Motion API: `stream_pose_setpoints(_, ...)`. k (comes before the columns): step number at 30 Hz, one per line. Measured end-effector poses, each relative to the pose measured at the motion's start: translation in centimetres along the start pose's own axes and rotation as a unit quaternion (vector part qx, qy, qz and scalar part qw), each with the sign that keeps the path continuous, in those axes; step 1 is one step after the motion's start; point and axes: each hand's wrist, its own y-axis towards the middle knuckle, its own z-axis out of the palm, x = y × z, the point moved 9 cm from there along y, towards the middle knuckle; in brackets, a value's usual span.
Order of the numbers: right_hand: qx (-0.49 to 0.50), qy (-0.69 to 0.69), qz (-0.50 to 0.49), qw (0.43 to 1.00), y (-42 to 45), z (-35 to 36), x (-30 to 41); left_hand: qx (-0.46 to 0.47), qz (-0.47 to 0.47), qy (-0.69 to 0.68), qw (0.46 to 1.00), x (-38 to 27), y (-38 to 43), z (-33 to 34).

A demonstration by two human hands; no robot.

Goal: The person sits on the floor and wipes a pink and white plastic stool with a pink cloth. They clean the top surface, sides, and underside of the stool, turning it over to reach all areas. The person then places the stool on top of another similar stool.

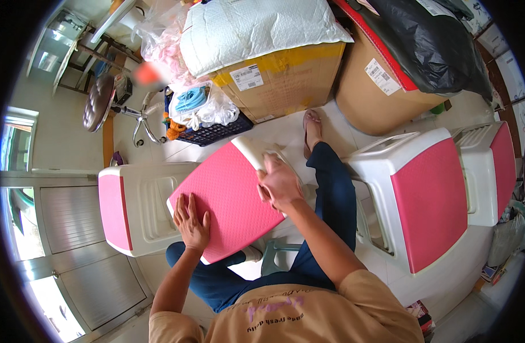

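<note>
A plastic stool with a textured pink top (228, 201) and white sides lies tilted in front of me, between my knees. My left hand (192, 225) rests flat on the pink surface near its left edge, fingers slightly spread and holding nothing. Over the right edge, by the white rim (249, 152), is my right hand (280, 183), its fingers curled. Motion blur hides whether anything small is inside it. Another pink-and-white stool (147, 210) lies on its side to the left, partly behind the one under my hands.
Two more pink-topped stools (429, 201) (502, 171) stand at right. Ahead are a cardboard box (288, 85) under a white padded mailer (262, 30), a second carton (361, 94), and a dark plastic basket (219, 133). A swivel stool (99, 103) and metal door (87, 248) are left.
</note>
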Motion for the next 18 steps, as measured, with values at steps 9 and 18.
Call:
stream_pose_setpoints(9, 0.045, 0.324, 0.148, 0.933, 16.3, 5.5, -9.5, 0.014, 0.018, 0.001, 1.000, -0.8, 0.8, -0.9)
stream_pose_setpoints(18, 0.092, 0.128, 0.207, 0.965, 19.0, 6.5, -13.8, 0.034, -0.009, -0.020, 0.999, 0.0, 0.2, 0.1)
